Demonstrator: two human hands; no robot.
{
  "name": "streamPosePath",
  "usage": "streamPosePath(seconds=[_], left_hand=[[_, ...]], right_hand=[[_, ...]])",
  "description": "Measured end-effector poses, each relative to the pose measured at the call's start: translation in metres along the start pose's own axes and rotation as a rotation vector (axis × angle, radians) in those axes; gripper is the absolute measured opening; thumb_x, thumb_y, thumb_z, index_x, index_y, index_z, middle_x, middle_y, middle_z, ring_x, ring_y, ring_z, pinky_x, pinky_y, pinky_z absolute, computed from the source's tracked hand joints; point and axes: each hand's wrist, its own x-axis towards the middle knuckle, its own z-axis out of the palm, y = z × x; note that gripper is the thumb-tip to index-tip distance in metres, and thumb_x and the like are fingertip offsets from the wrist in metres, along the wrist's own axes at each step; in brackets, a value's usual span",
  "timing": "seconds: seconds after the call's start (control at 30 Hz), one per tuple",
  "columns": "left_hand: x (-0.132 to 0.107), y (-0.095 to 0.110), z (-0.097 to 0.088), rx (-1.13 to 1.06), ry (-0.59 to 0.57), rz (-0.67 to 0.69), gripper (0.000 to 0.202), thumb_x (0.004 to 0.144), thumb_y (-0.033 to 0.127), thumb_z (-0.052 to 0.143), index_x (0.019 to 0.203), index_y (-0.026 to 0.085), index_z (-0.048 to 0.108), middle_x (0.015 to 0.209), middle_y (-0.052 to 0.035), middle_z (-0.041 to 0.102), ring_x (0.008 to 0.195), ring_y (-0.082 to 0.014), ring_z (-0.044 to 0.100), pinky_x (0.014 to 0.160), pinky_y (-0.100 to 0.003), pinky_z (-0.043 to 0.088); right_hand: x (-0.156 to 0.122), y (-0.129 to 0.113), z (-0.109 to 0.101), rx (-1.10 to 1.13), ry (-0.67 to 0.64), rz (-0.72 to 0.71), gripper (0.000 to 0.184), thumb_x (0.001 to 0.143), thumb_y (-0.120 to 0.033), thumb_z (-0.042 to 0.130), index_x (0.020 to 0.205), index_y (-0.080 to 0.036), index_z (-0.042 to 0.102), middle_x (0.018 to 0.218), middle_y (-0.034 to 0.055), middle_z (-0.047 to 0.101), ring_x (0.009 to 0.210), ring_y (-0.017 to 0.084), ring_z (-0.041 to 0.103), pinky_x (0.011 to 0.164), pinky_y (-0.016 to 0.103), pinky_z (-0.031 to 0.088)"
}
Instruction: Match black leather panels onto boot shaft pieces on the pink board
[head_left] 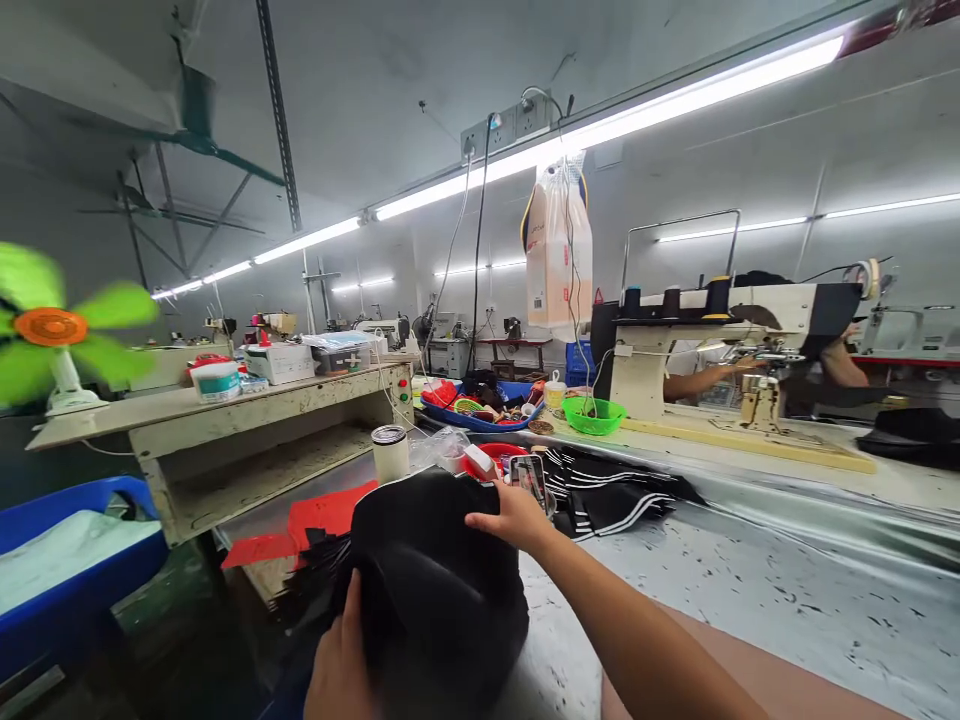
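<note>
A large piece of black leather-like material [442,570], curved and bulging, is held up in front of me over the worktable. My left hand [341,650] grips its lower left side, the thumb against the black surface and the other fingers hidden. At the upper right edge, my right hand [514,515] pinches the material, its thumb lying across the front and its fingers out of sight behind. Just beyond that hand stands a phone [529,480] with a lit screen. Black strips with white edges [607,490] lie on the table to the right.
A white sewing machine [645,375] with thread spools stands at the right. Behind the material are a tumbler [391,455], a green basket [592,415] and a blue tray [480,420] of scraps. Red sheets [322,515] lie at left; a green fan [52,325] spins farther off.
</note>
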Motion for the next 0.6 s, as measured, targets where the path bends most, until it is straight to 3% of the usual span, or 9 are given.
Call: streamPosePath(seconds=[0.1,0.2,0.27,0.33,0.43,0.53,0.6], left_hand=[[0.025,0.008,-0.006,0.123,0.045,0.123,0.056,0.081,0.03,0.044,0.135,0.018,0.04,0.094,-0.0116,0.06,0.093,-0.0322,0.059,0.082,-0.051,0.05],[0.042,0.009,0.003,0.133,0.058,0.168,0.045,0.081,0.026,0.048,0.126,0.026,0.052,0.126,-0.014,0.046,0.124,-0.0385,0.04,0.099,-0.059,0.035],[0.045,0.006,0.018,0.093,0.019,0.199,0.047,0.081,0.02,0.047,0.127,0.028,0.05,0.139,-0.0108,0.037,0.132,-0.0346,0.032,0.103,-0.055,0.034],[0.043,0.001,0.034,0.035,-0.032,0.228,0.052,0.079,0.012,0.041,0.129,0.025,0.046,0.135,-0.0098,0.045,0.127,-0.0274,0.042,0.102,-0.047,0.04],[0.036,-0.008,0.048,-0.036,-0.077,0.254,0.052,0.077,0.01,0.035,0.127,0.019,0.047,0.125,-0.0097,0.056,0.118,-0.0227,0.053,0.101,-0.042,0.044],[0.024,-0.011,0.039,-0.075,-0.113,0.249,0.049,0.081,0.018,0.036,0.13,0.02,0.044,0.131,-0.0086,0.053,0.122,-0.023,0.05,0.102,-0.041,0.043],[0.006,-0.015,0.022,-0.086,-0.135,0.218,0.05,0.084,0.025,0.039,0.134,0.023,0.039,0.142,-0.0072,0.042,0.127,-0.0242,0.044,0.102,-0.042,0.043]], right_hand=[[0.028,-0.007,-0.011,-0.109,-0.039,0.099,0.062,0.072,-0.065,0.062,0.107,-0.014,0.063,0.1,0.015,0.067,0.097,0.033,0.062,0.082,0.042,0.045],[0.046,0.005,-0.016,-0.163,-0.121,0.175,0.054,0.074,-0.061,0.063,0.101,-0.015,0.064,0.098,0.0106,0.067,0.09,0.025,0.063,0.08,0.041,0.048],[0.043,0.016,-0.012,-0.185,-0.12,0.208,0.05,0.078,-0.057,0.062,0.104,-0.014,0.062,0.097,0.0086,0.067,0.085,0.021,0.064,0.078,0.041,0.05],[0.03,0.023,-0.004,-0.195,-0.042,0.207,0.049,0.079,-0.054,0.063,0.109,-0.016,0.06,0.096,0.0092,0.067,0.083,0.023,0.065,0.075,0.04,0.05],[0.009,0.022,0.009,-0.192,0.174,0.11,0.047,0.078,-0.046,0.065,0.115,-0.018,0.057,0.105,0.013,0.065,0.094,0.029,0.062,0.079,0.042,0.048],[-0.01,0.017,0.015,-0.155,0.399,-0.051,0.04,0.081,-0.038,0.061,0.115,-0.018,0.055,0.118,0.0139,0.058,0.11,0.031,0.053,0.093,0.047,0.04],[-0.026,0.015,0.015,-0.117,0.508,-0.124,0.032,0.086,-0.036,0.053,0.113,-0.018,0.053,0.12,0.0134,0.056,0.114,0.029,0.05,0.096,0.049,0.037]])
